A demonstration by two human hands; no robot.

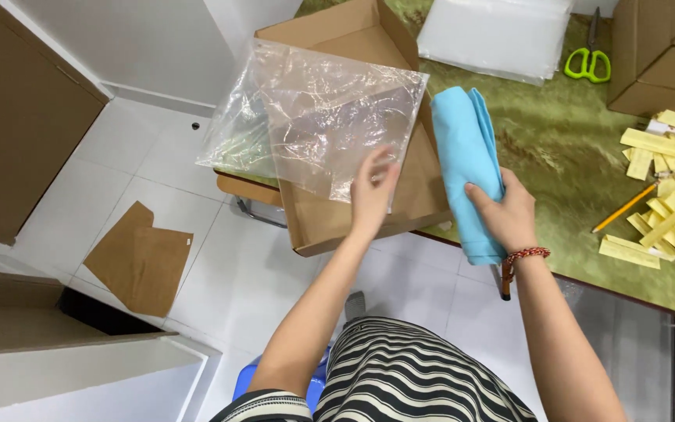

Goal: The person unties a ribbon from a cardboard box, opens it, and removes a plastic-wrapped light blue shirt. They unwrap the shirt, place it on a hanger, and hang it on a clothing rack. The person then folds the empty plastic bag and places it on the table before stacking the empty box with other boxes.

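A: Packaging in view?

B: Clear plastic bag [314,117], square and crinkled, held up at its lower edge by the left hand [373,191]. Behind it, an open brown carton [337,211] lies at the counter [564,148] edge.

A: Others?

B: Stack of clear bags [494,35] at the counter's far side, flat and whitish. Brown boxes [658,55] at top right. Pile of yellow paper strips [666,187], label-like, at the right edge. Large brown carton [17,117] at left; flattened cardboard piece [138,262] on the floor.
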